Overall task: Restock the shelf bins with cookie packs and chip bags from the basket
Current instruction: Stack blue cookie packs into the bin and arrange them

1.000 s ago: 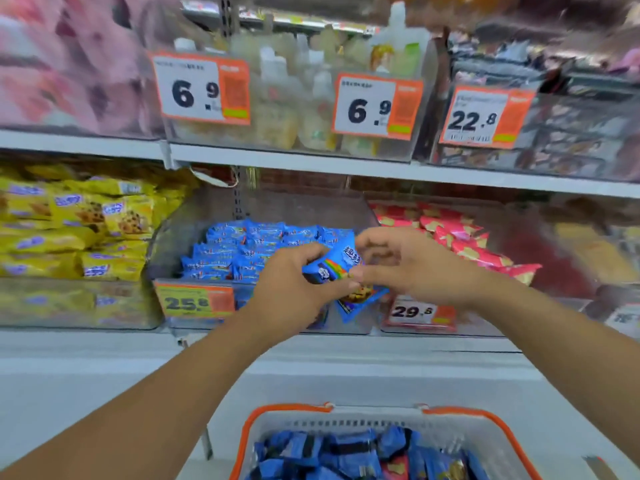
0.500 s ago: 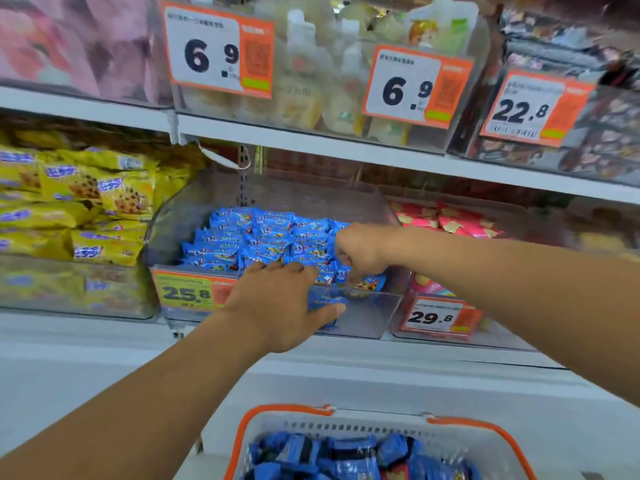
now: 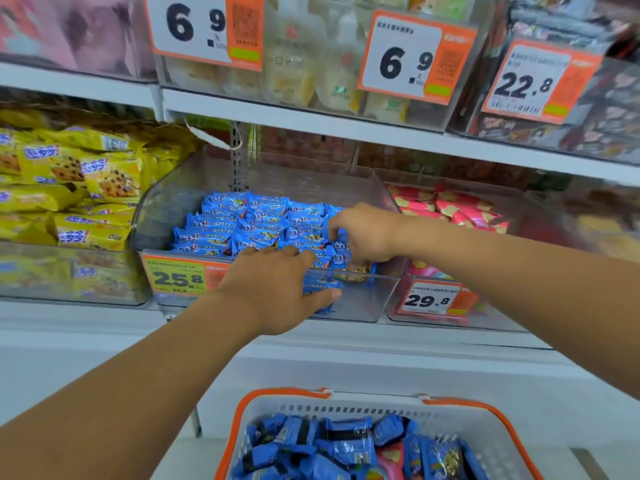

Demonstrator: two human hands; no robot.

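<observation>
Pinching blue cookie pack [image 3: 341,258], right hand [image 3: 367,233] fingers

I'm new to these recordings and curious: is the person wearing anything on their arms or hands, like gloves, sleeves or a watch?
Nothing shows. The left hand and right hand are bare, with no gloves, rings or markings in view. Both forearms are uncovered up to the picture's edge, with no sleeve, watch or band at the wrists.

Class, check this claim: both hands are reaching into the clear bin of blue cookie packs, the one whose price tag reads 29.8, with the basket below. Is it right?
One detail is wrong. The head view shows the left hand and right hand at the bin of blue cookie packs, but its price tag reads 25.8. The 29.8 tag belongs to the neighbouring bin of pink packs. The basket is below.
</observation>
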